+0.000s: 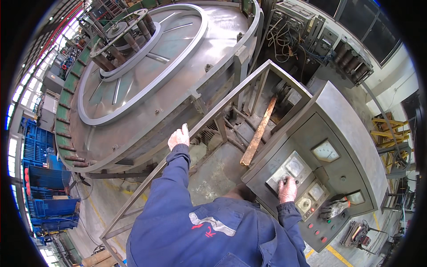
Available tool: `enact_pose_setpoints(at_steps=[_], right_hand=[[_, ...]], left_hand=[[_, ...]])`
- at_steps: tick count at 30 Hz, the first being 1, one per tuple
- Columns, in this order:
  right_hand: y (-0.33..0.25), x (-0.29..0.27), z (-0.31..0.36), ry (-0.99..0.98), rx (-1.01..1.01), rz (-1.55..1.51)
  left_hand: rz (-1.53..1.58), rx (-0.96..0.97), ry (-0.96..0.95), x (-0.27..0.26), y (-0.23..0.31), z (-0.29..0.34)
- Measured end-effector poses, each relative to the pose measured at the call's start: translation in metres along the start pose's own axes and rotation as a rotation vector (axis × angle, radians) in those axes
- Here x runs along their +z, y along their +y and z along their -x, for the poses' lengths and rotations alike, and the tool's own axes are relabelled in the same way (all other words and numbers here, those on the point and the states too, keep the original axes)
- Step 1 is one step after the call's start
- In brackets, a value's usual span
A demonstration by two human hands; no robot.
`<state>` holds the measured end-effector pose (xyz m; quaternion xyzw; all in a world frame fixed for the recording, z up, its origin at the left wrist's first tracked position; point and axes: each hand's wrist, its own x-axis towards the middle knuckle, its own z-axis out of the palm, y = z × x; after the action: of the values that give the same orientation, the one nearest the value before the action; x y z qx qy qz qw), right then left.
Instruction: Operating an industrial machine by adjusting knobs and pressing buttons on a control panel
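Right hand (288,190) closed on a control knob (284,179); left hand (179,136) at the metal rail (224,103).
Right fingers are bent inward, tips drawn together around the knob, on the sloping control panel (297,133); the left fingers appear curled over the rail, though their closure and grip cannot be told from this angle. A dial meter (294,167) sits just above the right fingers, a work glove (335,208) to their lower right. The panel's near edge lies left of them; beyond it, open room separates both hands, with a wooden board (259,132) farther forward. Ahead of the left fingers stands a large round metal table (187,84).
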<state>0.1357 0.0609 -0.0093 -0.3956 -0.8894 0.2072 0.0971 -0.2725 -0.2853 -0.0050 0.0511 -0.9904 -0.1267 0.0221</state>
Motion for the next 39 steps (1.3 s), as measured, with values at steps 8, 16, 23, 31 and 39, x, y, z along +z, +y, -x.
enact_pose_setpoints(at_steps=[8, 16, 23, 31, 39], right_hand=[[0.003, 0.002, 0.001, 0.018, -0.005, -0.020], [-0.001, 0.000, 0.000, -0.023, 0.034, -0.012], [0.001, -0.004, 0.003, 0.023, -0.018, 0.003], [-0.002, -0.039, 0.023, 0.044, -0.066, -0.137], [0.072, -0.036, 0.103, -0.017, 0.107, -0.204]], left_hand=[[-0.002, -0.013, -0.034, -0.004, 0.003, 0.000], [-0.007, -0.019, -0.022, 0.001, -0.001, -0.001], [-0.004, -0.019, -0.017, 0.005, -0.002, -0.003], [-0.015, -0.005, -0.029, -0.004, 0.002, 0.002], [-0.070, 0.045, -0.031, 0.008, -0.003, -0.002]])
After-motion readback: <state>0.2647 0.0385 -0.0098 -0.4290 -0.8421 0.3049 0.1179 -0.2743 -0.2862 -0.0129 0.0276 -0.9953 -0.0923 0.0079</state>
